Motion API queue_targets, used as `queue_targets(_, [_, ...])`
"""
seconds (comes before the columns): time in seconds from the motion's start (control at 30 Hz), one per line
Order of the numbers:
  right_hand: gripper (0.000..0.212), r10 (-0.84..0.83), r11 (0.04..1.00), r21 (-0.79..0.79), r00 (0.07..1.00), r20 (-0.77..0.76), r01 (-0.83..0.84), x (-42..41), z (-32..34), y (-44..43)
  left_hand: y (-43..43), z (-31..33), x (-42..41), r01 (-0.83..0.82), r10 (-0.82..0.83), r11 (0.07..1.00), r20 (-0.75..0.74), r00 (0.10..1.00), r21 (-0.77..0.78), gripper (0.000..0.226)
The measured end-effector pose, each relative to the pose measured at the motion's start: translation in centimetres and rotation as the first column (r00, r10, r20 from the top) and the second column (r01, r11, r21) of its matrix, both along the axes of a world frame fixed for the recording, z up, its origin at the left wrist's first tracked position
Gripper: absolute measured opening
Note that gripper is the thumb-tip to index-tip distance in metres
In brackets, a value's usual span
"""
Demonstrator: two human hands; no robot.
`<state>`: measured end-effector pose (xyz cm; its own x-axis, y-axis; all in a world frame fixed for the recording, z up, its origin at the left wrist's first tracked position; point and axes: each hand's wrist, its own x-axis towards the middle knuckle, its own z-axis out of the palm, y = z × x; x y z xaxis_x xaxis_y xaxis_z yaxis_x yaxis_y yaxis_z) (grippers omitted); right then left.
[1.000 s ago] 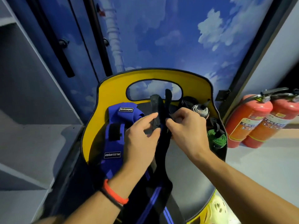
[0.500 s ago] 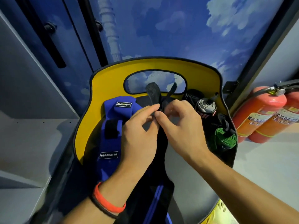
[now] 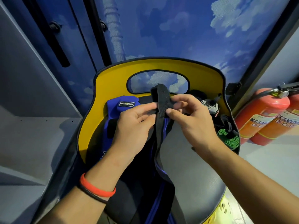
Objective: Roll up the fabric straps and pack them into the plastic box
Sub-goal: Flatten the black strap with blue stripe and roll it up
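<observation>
A long black fabric strap (image 3: 160, 126) with a blue stripe hangs down over the dark chair seat (image 3: 191, 172). My left hand (image 3: 132, 126) pinches it just below its folded top end. My right hand (image 3: 192, 122) pinches the folded end from the right. A blue padded strap (image 3: 121, 109) with a logo patch lies left of my hands. A rolled grey strap (image 3: 210, 107) and a rolled green strap (image 3: 228, 139) lie along the seat's right edge. No plastic box shows.
The chair's yellow backrest (image 3: 110, 84) with an oval cut-out rises behind the straps. Two red fire extinguishers (image 3: 265, 117) stand on the floor at the right. Grey shelving (image 3: 32, 126) is at the left, a blue cloud-printed wall behind.
The strap's top end has been folded over and now stands up as one flat loop. My right hand has shifted slightly right. The camera moved closer.
</observation>
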<state>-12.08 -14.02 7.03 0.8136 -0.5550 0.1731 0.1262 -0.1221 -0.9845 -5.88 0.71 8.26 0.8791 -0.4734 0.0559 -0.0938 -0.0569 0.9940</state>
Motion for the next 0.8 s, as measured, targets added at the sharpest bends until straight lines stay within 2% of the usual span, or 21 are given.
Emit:
queue_targets(0.13, [0.033,0.015,0.999,0.044,1.000,-0.009,-0.014,-0.1,0.1,-0.2,0.3,-0.1,0.2,-0.002,0.001,1.000,-0.020,1.000,-0.013,0.034])
queue_targets(0.23, [0.013,-0.008,1.000,0.021,0.999,0.033,0.008,-0.1,0.0,-0.3,0.3,0.0,0.1,-0.006,0.005,1.000,-0.022,1.000,-0.029,0.021])
queue_targets(0.3, [0.003,-0.040,0.999,-0.001,0.999,0.025,0.040,0.0,0.0,-0.3,0.2,0.1,0.1,0.000,0.000,1.000,0.017,1.000,0.006,0.021])
queue_targets(0.4, [0.016,-0.011,1.000,-0.021,1.000,-0.029,0.010,0.2,-0.4,-0.3,0.1,0.1,0.1,-0.021,0.016,0.998,0.082,0.997,0.064,0.017])
queue_targets(0.53, [0.017,0.001,0.994,-0.107,0.997,-0.082,-0.010,0.3,-0.6,-0.1,0.1,-0.1,0.1,-0.098,0.065,0.984,0.214,0.975,0.149,0.018])
queue_targets(0.8, [0.013,-0.118,0.982,-0.157,0.991,-0.069,0.106,0.3,-1.0,0.2,0.1,-0.6,0.6,-0.080,0.033,0.979,0.242,0.970,0.185,0.028])
